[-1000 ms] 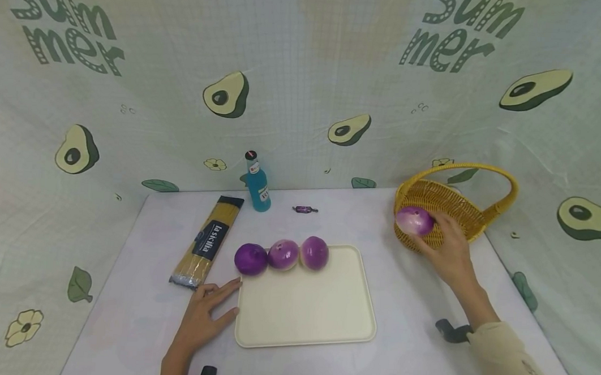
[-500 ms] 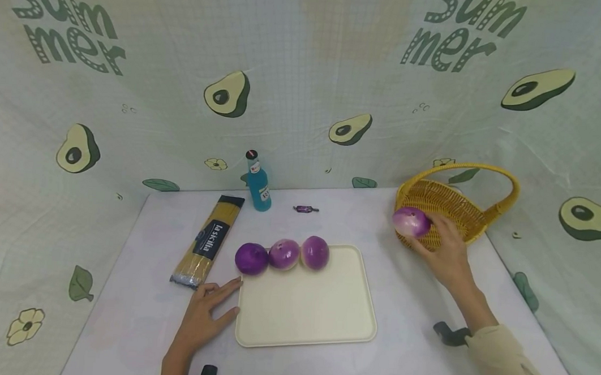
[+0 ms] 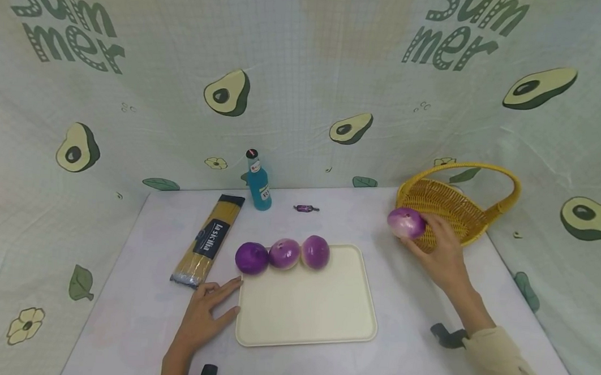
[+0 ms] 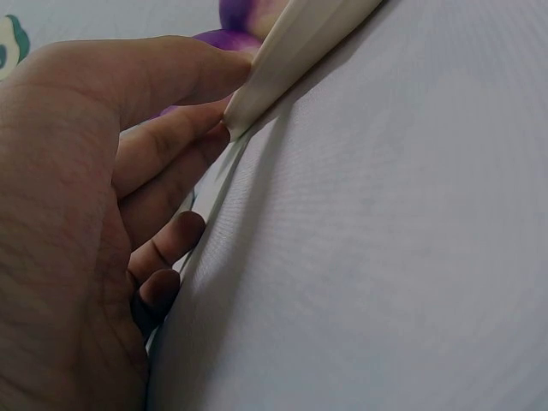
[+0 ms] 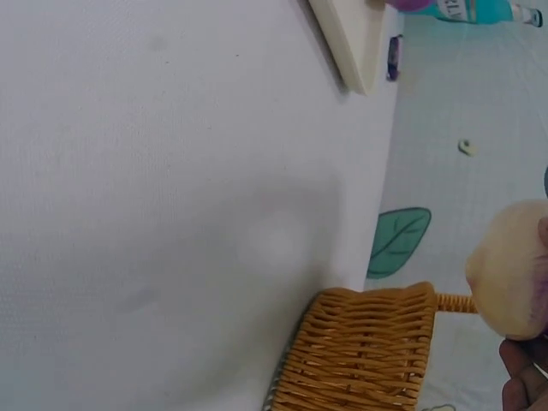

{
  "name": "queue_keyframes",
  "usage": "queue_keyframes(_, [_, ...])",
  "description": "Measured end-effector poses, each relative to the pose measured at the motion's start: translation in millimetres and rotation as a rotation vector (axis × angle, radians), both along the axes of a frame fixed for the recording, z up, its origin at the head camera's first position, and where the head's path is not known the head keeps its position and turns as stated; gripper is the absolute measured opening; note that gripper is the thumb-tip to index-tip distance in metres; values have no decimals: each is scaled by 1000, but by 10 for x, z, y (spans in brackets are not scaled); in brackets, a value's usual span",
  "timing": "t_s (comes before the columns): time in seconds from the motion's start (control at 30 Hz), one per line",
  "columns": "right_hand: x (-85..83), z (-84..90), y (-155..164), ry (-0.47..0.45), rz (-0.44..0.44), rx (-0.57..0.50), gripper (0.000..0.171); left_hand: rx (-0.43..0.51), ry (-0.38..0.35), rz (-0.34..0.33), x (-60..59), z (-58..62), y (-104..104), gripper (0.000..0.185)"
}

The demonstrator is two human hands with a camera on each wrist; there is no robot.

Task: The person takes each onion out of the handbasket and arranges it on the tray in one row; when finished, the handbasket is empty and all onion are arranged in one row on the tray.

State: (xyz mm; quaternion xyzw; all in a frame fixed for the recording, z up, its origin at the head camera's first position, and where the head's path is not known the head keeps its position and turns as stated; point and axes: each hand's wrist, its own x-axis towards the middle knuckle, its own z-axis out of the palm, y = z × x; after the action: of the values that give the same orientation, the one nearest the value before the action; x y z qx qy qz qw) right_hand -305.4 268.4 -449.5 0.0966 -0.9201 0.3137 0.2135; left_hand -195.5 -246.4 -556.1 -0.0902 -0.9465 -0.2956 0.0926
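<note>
My right hand [image 3: 443, 257] grips a purple onion [image 3: 406, 223] over the front left side of the yellow wicker basket [image 3: 503, 204]. In the right wrist view the pale underside of that onion [image 5: 509, 270] shows above the basket's woven wall [image 5: 355, 351], with fingertips at the right edge. My left hand [image 3: 202, 318] touches the left edge of a cream tray [image 3: 306, 318] with its thumb and fingertips; in the left wrist view they press against the tray's rim [image 4: 291, 60]. Three purple onions [image 3: 284, 254] sit in a row along the tray's back left edge.
Behind the left hand lies a pack of spaghetti [image 3: 208, 242]. A blue bottle [image 3: 258, 185] stands at the back, with a small wrapped candy [image 3: 307, 209] to its right. A printed cloth [image 3: 297, 51] hangs behind the white table [image 3: 135, 315].
My right hand has moved slightly left with the onion, from inside the basket's opening to over its left rim. The left hand and the tray stay where they were.
</note>
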Motion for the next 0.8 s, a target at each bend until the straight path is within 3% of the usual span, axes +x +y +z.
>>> queue_keyframes(0.8, [30,-62,-127,33,38,-18,68,-34,-1,9,4,-5,-8,61])
